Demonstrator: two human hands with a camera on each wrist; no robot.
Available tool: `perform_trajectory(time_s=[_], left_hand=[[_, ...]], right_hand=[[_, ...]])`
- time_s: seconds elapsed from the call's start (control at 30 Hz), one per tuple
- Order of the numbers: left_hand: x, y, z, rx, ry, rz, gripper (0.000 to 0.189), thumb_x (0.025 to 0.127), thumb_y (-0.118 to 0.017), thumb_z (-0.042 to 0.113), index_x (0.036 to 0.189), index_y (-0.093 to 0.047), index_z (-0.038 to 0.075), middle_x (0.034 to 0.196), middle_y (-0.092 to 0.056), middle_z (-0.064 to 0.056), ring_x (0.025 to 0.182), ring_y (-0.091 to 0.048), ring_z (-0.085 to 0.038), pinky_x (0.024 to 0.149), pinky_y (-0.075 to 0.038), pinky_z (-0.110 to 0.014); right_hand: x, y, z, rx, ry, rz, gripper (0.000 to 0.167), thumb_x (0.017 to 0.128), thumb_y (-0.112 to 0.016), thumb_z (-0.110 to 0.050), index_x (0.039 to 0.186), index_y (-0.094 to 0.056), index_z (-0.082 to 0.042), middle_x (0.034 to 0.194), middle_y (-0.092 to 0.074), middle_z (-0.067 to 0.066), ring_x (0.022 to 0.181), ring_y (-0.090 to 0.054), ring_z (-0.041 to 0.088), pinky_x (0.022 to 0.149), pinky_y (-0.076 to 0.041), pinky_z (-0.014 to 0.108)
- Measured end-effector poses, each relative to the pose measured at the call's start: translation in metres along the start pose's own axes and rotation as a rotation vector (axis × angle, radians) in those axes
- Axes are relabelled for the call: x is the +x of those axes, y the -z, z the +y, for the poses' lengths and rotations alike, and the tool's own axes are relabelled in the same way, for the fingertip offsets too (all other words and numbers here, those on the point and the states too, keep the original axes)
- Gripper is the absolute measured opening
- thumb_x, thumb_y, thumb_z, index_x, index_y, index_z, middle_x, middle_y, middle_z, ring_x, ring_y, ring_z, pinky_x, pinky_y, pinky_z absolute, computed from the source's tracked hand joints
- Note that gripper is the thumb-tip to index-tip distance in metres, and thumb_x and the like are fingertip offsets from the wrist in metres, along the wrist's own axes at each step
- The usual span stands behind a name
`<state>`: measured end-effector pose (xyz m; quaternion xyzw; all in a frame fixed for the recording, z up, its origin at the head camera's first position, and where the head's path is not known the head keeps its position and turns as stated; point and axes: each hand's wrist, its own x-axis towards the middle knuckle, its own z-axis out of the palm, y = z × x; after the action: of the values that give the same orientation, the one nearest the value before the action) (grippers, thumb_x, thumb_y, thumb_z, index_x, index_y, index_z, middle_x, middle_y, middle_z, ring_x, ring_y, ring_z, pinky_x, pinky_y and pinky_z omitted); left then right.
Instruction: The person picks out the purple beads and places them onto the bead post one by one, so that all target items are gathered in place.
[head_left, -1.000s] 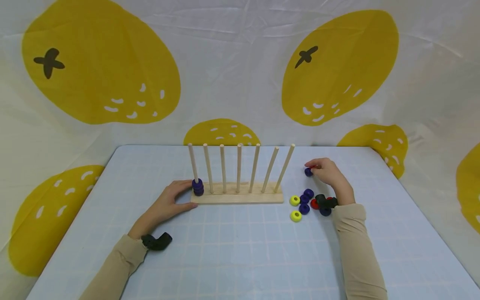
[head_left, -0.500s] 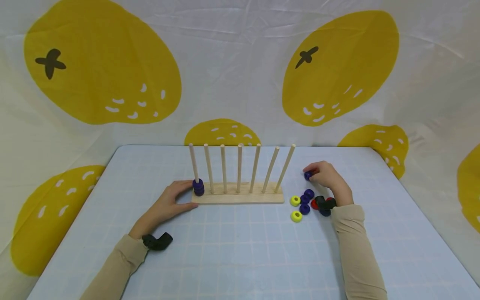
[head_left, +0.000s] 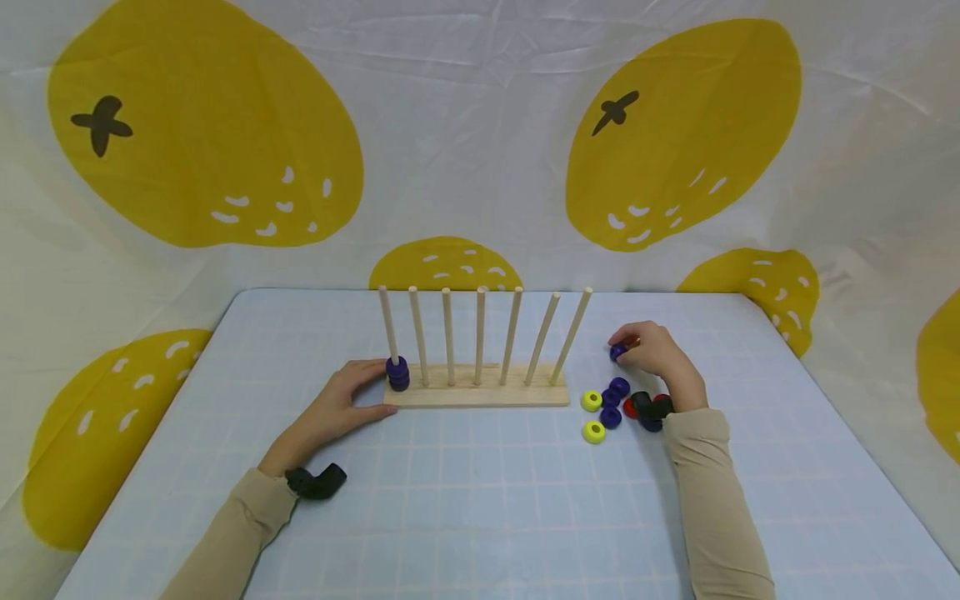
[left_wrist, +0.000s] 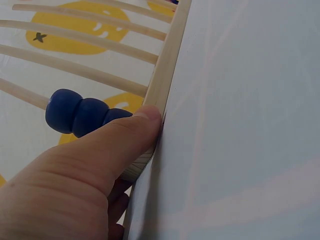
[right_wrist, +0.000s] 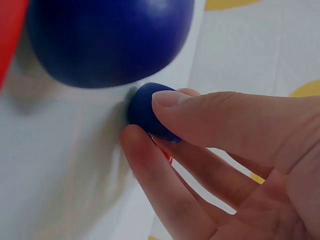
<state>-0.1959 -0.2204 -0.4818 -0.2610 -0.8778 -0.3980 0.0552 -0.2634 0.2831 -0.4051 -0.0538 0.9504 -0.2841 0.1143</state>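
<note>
Rack (head_left: 480, 398) of pale wood, seven pegs, sits mid-table, long side roughly parallel to the table's (head_left: 480, 508) far edge and closer to that than to the near edge. Three blue beads (head_left: 398, 374) stacked on leftmost peg (head_left: 387, 325). Left hand (head_left: 333, 412) at rack's left end, gripping the base: thumb at front edge, fingers around behind. Right hand (head_left: 658, 354) right of rack, toward table's far right corner, pinching a blue bead (head_left: 617, 353). Loose beads on the table off rack's right end, between rack and right wrist and partly under it: two yellow beads (head_left: 592, 401), several loose blue beads (head_left: 611, 417), red bead (head_left: 632, 408); more partly hidden by black wrist camera (head_left: 651, 406). Tan sleeves on both arms. Backdrop (head_left: 465, 125) past far edge, white with yellow fruit print.

Left wrist view: thumb (left_wrist: 135, 132) presses base's front edge next to its end, other fingers partly seen below, wrapped behind. Stacked blue beads just beside thumb, lowest partly hidden.

Right wrist view: thumb tip on held blue bead, fingers opposite. Red sliver (right_wrist: 166, 154) between fingers; can't tell if a second bead is gripped. Big blurred blue bead close to lens, red edge at left border.
</note>
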Motion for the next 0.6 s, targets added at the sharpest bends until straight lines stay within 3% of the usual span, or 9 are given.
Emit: perform_trajectory(time_s=[0.6], left_hand=[[0.0001,0.0001,-0.0011,0.005,-0.016,0.003,0.066,0.079,-0.085,0.018,0.136,-0.057,0.001,0.138,-0.056,-0.016,0.128,-0.048,-0.036,0.107,-0.035,-0.058]], right_hand=[[-0.007,0.0067,-0.006,0.024,0.013,0.047,0.029,0.09,-0.069,-0.009,0.118,-0.067,0.001,0.112,-0.064,0.021,0.101,-0.052,0.037,0.091,-0.046,0.052]])
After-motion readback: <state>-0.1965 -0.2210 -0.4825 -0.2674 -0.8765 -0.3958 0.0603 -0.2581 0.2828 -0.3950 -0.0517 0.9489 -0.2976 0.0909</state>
